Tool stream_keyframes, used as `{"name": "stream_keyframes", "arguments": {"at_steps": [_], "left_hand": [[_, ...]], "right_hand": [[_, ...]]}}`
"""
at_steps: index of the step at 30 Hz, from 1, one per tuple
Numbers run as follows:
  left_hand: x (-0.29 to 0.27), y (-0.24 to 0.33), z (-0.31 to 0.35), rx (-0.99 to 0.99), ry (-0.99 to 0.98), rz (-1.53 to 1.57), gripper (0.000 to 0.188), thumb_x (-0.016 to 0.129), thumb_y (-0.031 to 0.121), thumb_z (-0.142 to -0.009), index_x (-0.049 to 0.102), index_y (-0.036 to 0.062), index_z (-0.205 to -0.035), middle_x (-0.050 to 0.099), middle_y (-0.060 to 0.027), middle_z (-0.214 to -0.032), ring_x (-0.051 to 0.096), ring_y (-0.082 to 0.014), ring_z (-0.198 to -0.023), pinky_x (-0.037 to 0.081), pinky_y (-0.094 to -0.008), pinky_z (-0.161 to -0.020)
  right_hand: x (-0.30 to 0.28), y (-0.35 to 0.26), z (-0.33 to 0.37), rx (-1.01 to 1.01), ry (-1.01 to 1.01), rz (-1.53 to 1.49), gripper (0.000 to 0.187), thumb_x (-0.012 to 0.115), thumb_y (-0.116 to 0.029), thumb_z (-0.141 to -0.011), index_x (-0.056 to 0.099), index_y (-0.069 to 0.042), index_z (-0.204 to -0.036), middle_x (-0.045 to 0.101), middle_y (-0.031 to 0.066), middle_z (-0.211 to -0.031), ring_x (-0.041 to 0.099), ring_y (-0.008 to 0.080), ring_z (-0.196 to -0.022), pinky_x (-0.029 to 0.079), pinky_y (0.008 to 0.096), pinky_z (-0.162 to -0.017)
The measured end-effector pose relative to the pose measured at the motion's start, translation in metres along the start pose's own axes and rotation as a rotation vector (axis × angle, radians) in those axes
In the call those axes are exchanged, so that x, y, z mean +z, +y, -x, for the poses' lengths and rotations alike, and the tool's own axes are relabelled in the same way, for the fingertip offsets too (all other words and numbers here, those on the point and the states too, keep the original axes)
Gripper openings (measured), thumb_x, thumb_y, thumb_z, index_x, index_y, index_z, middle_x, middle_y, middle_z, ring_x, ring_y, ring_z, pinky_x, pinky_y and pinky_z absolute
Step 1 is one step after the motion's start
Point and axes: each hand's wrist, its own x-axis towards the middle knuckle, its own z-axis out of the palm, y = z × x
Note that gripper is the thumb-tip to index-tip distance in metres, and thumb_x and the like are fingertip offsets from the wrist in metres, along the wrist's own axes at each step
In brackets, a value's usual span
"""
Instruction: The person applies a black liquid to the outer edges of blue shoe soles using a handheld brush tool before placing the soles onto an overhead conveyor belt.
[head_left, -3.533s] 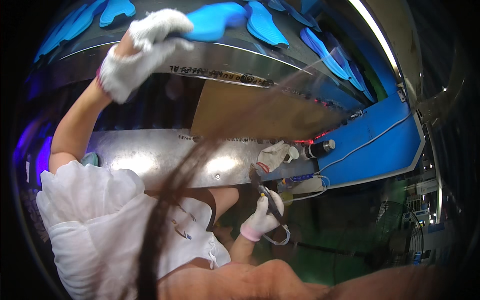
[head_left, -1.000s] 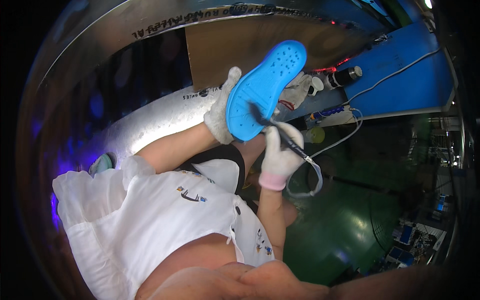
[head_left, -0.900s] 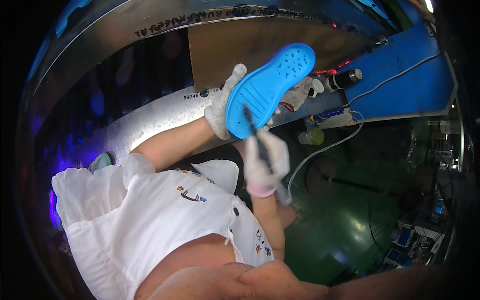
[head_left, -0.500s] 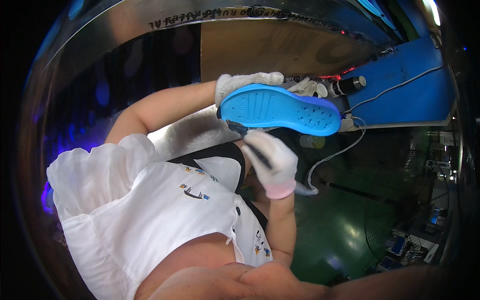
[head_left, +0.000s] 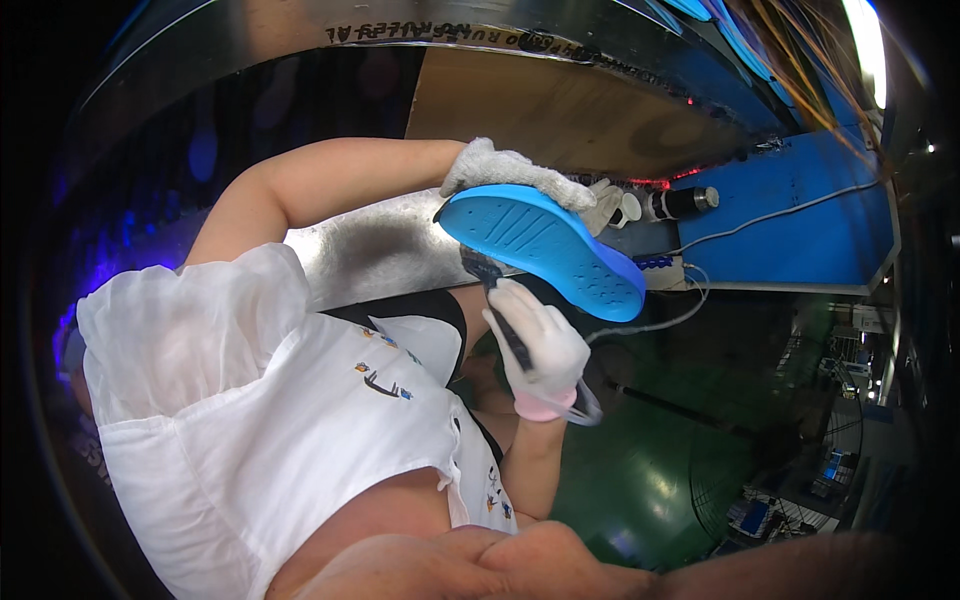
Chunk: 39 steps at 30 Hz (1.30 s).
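Your white-gloved left hand [head_left: 520, 175] is clamped on the far edge of a blue, foot-shaped sole [head_left: 535, 238]; your gloved right hand [head_left: 545, 340] grasps a dark-handled brush [head_left: 484, 270] just below. Near the shiny metal surface [head_left: 365, 262], the sole's pitted end has swung lower, apparently offering its near rim to the brush.

Signs: here come black capitals [head_left: 400, 33] along the metal edge [head_left: 270, 48] up top | left: bold, crisp | right: crowding, smearing, hard to read
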Motion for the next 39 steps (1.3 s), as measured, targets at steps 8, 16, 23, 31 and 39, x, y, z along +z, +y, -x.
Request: {"name": "stream_keyframes", "arguments": {"at_steps": [8, 16, 23, 31, 39], "left_hand": [[0.002, 0.017, 0.007, 0.013, -0.020, -0.090, 0.091, 0.052, 0.077, -0.084, 0.053, 0.0025, -0.135, 0.065, -0.0218, -0.113, 0.069, -0.0281, -0.097, 0.061, -0.0414, -0.073], [0.011, 0.025, 0.021, 0.054, -0.022, -0.150, 0.096, 0.050, 0.081, -0.082, 0.051, 0.0019, -0.136, 0.064, -0.0224, -0.111, 0.069, -0.0278, -0.095, 0.062, -0.0407, -0.071], [0.021, 0.030, 0.052, 0.173, -0.008, -0.186, 0.100, 0.048, 0.083, -0.081, 0.049, 0.0013, -0.138, 0.064, -0.0229, -0.110, 0.069, -0.0276, -0.093, 0.062, -0.0400, -0.069], [0.120, 0.045, 0.144, 0.658, 0.058, -0.266, 0.105, 0.045, 0.087, -0.080, 0.047, 0.0006, -0.139, 0.064, -0.0234, -0.108, 0.069, -0.0273, -0.091, 0.062, -0.0392, -0.067], [0.147, 0.061, 0.150, 0.831, 0.758, -0.251, 0.063, 0.059, 0.053, -0.090, 0.055, 0.0037, -0.129, 0.064, -0.0153, -0.117, 0.067, -0.0159, -0.082, 0.055, -0.0316, -0.058]], "right_hand": [[-0.006, 0.004, -0.003, -0.077, 0.101, 0.054, 0.024, 0.077, -0.009, -0.078, 0.074, -0.010, -0.102, 0.073, 0.0075, -0.107, 0.064, 0.0220, -0.066, 0.053, 0.0298, -0.060], [-0.017, 0.011, -0.006, -0.081, 0.157, 0.000, 0.031, 0.082, 0.004, -0.068, 0.073, -0.004, -0.097, 0.074, 0.0151, -0.099, 0.073, 0.0284, -0.084, 0.055, 0.0309, -0.071], [-0.022, 0.020, -0.013, -0.125, 0.355, 0.084, 0.034, 0.082, 0.000, -0.070, 0.074, -0.006, -0.102, 0.074, 0.0152, -0.103, 0.068, 0.0249, -0.072, 0.054, 0.0319, -0.064], [-0.017, 0.012, 0.000, -0.073, 0.418, -0.337, 0.028, 0.083, 0.003, -0.069, 0.071, -0.002, -0.093, 0.074, 0.0184, -0.095, 0.073, 0.0296, -0.082, 0.055, 0.0318, -0.071], [0.012, 0.022, -0.001, 0.092, 0.448, -0.476, 0.026, 0.077, 0.007, -0.074, 0.067, 0.003, -0.098, 0.072, 0.0177, -0.099, 0.071, 0.0270, -0.089, 0.057, 0.0349, -0.081]]}}
